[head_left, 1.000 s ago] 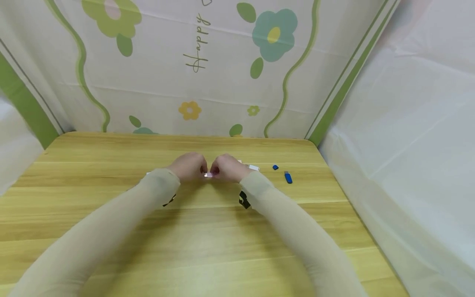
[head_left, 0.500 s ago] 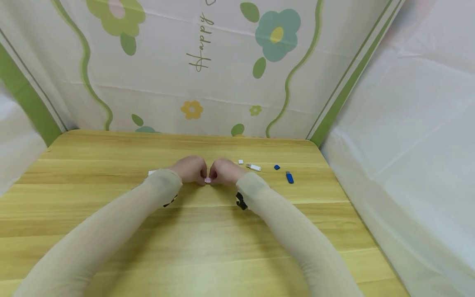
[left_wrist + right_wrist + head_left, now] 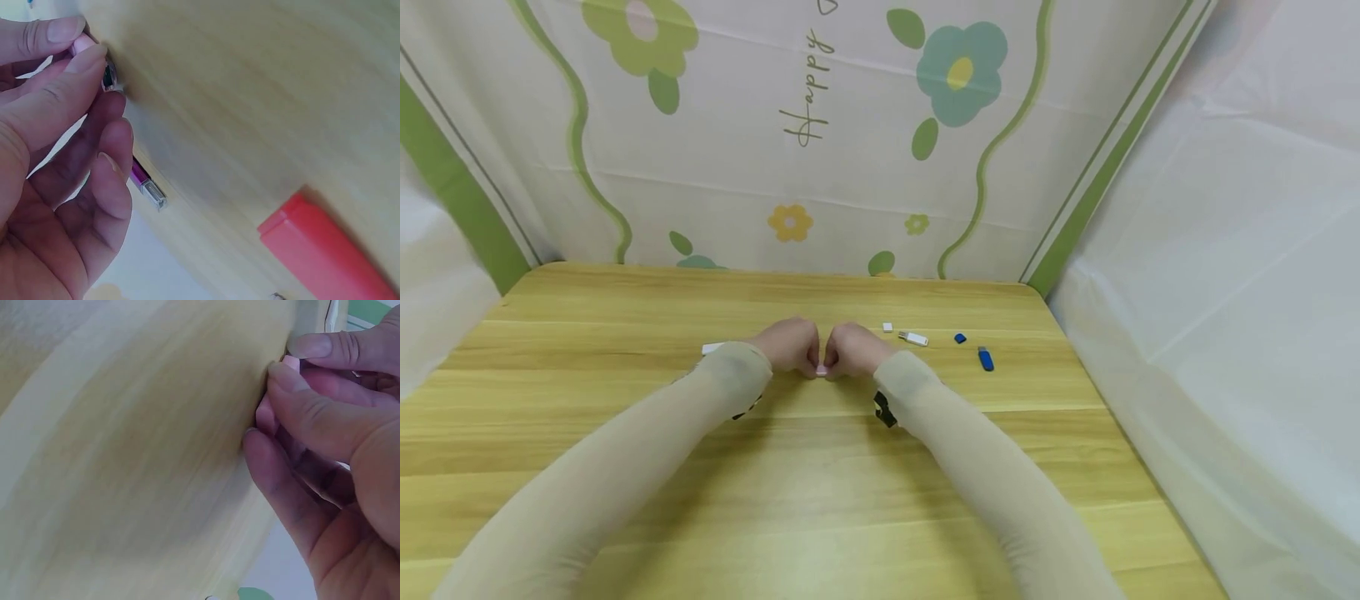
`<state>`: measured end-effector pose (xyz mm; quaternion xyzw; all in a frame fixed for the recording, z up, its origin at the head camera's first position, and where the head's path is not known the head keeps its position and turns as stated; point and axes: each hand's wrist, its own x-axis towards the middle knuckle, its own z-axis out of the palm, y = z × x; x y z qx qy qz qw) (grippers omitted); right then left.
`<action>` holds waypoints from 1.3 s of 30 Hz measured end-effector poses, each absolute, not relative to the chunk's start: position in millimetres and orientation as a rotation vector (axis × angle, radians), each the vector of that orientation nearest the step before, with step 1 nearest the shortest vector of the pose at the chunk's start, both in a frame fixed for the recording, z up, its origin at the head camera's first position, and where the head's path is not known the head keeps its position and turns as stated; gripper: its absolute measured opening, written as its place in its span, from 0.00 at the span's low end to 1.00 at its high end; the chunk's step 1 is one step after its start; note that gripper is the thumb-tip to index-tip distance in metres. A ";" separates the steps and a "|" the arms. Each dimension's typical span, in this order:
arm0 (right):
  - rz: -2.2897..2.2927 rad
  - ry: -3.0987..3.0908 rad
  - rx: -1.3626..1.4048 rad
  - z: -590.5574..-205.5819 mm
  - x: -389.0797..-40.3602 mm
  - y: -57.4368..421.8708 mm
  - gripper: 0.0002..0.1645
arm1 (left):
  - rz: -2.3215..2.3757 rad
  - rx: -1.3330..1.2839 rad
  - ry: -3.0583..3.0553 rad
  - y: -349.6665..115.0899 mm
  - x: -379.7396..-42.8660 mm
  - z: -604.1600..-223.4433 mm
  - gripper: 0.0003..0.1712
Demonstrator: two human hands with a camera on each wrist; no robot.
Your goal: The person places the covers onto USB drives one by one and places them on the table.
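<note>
At the middle of the table, my left hand (image 3: 792, 343) and right hand (image 3: 853, 348) meet over a small pink USB stick (image 3: 822, 370). Left thumb and forefinger pinch one end, where a shiny metal part shows beside the pink body (image 3: 84, 42) in the left wrist view. From the other side, the right thumb and fingers pinch the pink piece (image 3: 265, 415). Fingers cover most of the stick, so I cannot tell whether a cap is on it.
Right of my hands lie a white cap (image 3: 887, 327), a white USB stick (image 3: 914, 338), a blue cap (image 3: 960, 338) and a blue USB stick (image 3: 986, 359). The left wrist view shows a purple stick with a clear or metal end (image 3: 147, 181) and a red block-like object (image 3: 319, 244).
Both hands have come slightly nearer to me and closer together around the pink USB stick. Its shiny end, visible between the hands a second ago, is now covered in the head view.
</note>
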<state>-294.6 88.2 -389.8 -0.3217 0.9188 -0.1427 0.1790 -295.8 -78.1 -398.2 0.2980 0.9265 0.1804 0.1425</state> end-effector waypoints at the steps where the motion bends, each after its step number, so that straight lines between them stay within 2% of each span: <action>1: -0.405 2.601 -0.906 -389.9 -294.3 88.1 0.04 | 0.519 0.859 2.675 -77.7 -295.8 -398.1 0.07; 9: -0.370 2.671 -0.968 -394.8 -292.1 85.1 0.05 | 0.501 0.949 2.738 -70.3 -289.9 -391.4 0.15; 15: -0.379 2.735 -0.880 -392.8 -287.5 83.9 0.05 | 0.419 1.000 2.809 -65.8 -285.3 -388.2 0.17; 22: -0.398 2.746 -0.829 -393.3 -284.5 82.4 0.03 | 0.496 0.908 2.788 -69.9 -286.6 -398.6 0.19; 39: -0.377 2.728 -0.778 -393.3 -286.5 79.5 0.04 | 0.591 0.899 2.766 -74.0 -283.4 -398.1 0.22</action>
